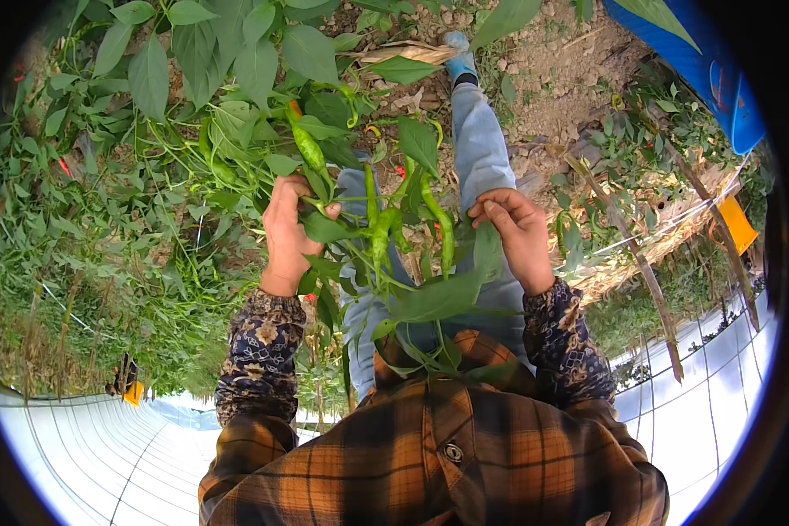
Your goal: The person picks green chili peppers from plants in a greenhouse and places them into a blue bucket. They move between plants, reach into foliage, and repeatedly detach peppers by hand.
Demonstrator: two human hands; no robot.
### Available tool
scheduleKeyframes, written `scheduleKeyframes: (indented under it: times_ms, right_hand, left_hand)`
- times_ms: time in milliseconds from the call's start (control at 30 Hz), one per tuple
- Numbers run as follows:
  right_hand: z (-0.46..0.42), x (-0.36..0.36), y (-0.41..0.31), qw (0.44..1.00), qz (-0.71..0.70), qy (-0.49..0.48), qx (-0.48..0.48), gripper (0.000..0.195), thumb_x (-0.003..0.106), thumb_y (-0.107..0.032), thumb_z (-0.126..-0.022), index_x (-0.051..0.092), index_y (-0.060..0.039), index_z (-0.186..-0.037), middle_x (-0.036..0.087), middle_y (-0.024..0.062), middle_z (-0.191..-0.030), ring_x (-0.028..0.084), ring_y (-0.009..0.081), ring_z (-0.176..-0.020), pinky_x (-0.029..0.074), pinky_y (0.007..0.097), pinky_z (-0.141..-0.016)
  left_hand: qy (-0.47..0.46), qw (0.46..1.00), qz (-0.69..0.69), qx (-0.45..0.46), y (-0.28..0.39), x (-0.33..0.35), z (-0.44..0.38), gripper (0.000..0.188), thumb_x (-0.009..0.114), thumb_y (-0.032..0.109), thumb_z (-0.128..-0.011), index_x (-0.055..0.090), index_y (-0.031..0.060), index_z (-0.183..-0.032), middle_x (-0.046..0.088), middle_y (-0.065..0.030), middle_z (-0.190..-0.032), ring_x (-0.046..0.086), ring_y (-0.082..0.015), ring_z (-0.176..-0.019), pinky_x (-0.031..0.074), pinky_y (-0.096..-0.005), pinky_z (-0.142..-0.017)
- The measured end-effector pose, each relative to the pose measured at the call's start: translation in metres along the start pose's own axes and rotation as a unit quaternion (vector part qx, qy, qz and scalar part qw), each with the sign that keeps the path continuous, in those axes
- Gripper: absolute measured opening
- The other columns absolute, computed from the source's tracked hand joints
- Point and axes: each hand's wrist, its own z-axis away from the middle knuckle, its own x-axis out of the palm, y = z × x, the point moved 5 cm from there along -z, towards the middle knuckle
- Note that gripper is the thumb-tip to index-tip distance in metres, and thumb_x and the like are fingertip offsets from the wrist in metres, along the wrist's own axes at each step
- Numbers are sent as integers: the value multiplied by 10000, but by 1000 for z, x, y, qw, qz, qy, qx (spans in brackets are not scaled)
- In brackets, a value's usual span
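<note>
My left hand (pixel 288 230) grips a stem of a chili pepper plant (pixel 233 167), with its thumb and fingers around it. Beside those fingers hangs a green pepper (pixel 308 146) with an orange end. Several long, wrinkled green peppers hang in the space between my hands, among them a curved one (pixel 439 223) and a twisted one (pixel 382 237). My right hand (pixel 514 229) has its thumb and fingertips pinched together at the upper end of a green leaf (pixel 488 253). A larger leaf (pixel 440 297) lies below, in front of my plaid shirt.
Dense pepper plants (pixel 118 217) with some red fruit fill the left. Dry soil (pixel 546 85) surrounds my outstretched foot. At right are a blue container (pixel 730 92), wooden stakes (pixel 638 263) with white string, and a yellow container (pixel 736 223). Another person (pixel 126 371) is far off at lower left.
</note>
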Motion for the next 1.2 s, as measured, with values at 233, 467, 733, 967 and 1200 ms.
scheduleKeyframes:
  times_ms: [233, 467, 733, 967, 1200]
  right_hand:
    - [-13, 33, 13, 975, 148, -168, 2, 93, 624, -50, -908, 663, 24, -949, 662, 25, -779, 613, 77, -675, 499, 247, -600]
    - [-15, 24, 20, 990, -2, -113, 84, 157, 620, -79, -928, 634, 28, -1043, 643, 26, -791, 587, 89, -683, 478, 229, -612]
    - [0, -27, 3, 961, 24, 196, -195, 148, 612, -100, -940, 643, 18, -1025, 669, 46, -855, 597, 94, -781, 480, 235, -701]
    - [16, -5, -30, 996, 48, -57, -55, 159, 588, -96, -925, 653, 0, -1034, 671, 25, -930, 610, 100, -833, 497, 237, -748]
    - [22, 59, -28, 973, -71, -211, 57, 532, 691, -184, -875, 502, -3, -1338, 599, 82, -1244, 584, 164, -1077, 489, 319, -899]
  left_hand:
    - [10, 999, -1, 36, 2, -4, 0, 347, 788, 132, -748, 494, 26, -900, 562, -132, -967, 584, -293, -765, 494, -337, -656]
    - [21, 999, 18, 28, 0, -2, 4, 352, 793, 149, -750, 498, 30, -900, 571, -130, -965, 596, -318, -789, 508, -372, -672]
    - [50, 998, -22, 7, 8, 26, -19, 321, 763, 172, -809, 506, 22, -931, 524, -122, -882, 567, -277, -681, 483, -364, -615]
    - [66, 996, -19, -57, 11, 9, -25, 318, 731, 226, -849, 522, 2, -932, 530, -125, -867, 584, -287, -664, 483, -376, -608]
    - [63, 997, -33, 25, 25, 1, -23, 420, 790, 112, -686, 543, 47, -1020, 557, -125, -998, 605, -390, -848, 494, -459, -703]
